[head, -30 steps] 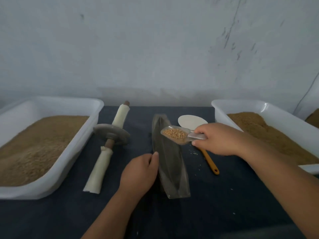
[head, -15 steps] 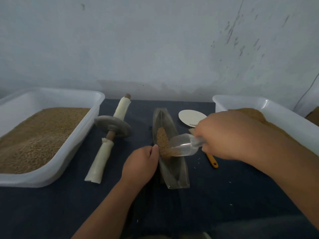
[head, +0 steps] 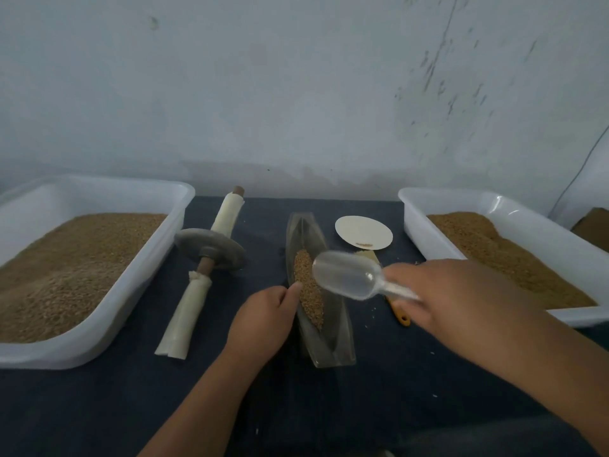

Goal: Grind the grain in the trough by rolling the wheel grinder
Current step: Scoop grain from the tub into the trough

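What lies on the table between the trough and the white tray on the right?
In the head view: a round white disc and an orange handle, partly hidden by the right hand holding the scoop.

Head-worn view, forward and down.

The trough (head: 329, 341) is lying lengthwise at the middle of the bench (head: 379, 390), with grain (head: 308, 288) sitting in it. The wheel grinder (head: 211, 247) is lying just left of it. The left tub (head: 99, 324) and right tub (head: 415, 209) are sitting at the side edges. A disc (head: 364, 232) is lying between the trough and the right tub. The left hand (head: 260, 321) is holding the trough's left rim, and the right hand (head: 461, 301) is holding a scoop (head: 346, 275) over the grain.
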### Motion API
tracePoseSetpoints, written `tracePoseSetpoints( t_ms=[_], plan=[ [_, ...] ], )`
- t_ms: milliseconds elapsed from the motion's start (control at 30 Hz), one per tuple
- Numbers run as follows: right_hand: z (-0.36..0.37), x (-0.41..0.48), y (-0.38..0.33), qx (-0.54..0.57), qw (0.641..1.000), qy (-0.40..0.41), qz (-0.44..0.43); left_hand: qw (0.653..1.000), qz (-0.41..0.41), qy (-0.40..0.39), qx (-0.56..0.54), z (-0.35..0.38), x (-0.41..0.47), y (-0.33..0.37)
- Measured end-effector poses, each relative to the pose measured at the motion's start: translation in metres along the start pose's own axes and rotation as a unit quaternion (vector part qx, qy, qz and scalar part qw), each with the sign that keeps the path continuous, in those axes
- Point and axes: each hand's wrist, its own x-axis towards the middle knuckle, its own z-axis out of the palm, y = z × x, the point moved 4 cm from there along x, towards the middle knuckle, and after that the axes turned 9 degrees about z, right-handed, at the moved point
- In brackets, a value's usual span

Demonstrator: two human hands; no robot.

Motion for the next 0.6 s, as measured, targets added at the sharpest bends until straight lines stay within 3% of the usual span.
tracePoseSetpoints(
  t_ms=[100,167,333,433,600],
  plan=[
    [0.017,0.009,0.055,0.095,0.98,0.171,0.044,0.999,-0.009,-0.019,-0.044,0.002,0.004,-0.005],
    [0.034,0.034,0.105,0.135,0.962,0.207,0.118,0.998,-0.021,-0.021,-0.055,0.004,0.006,-0.008],
    [0.096,0.101,0.221,0.114,0.953,0.079,0.269,0.998,-0.033,-0.023,-0.052,0.006,0.009,-0.01],
    [0.123,0.131,0.243,0.127,0.95,-0.014,0.285,0.998,-0.035,-0.02,-0.055,0.006,0.01,-0.01],
    [0.14,0.159,0.245,0.094,0.944,-0.074,0.309,0.995,-0.044,-0.029,-0.088,0.007,0.007,-0.01]
  ],
)
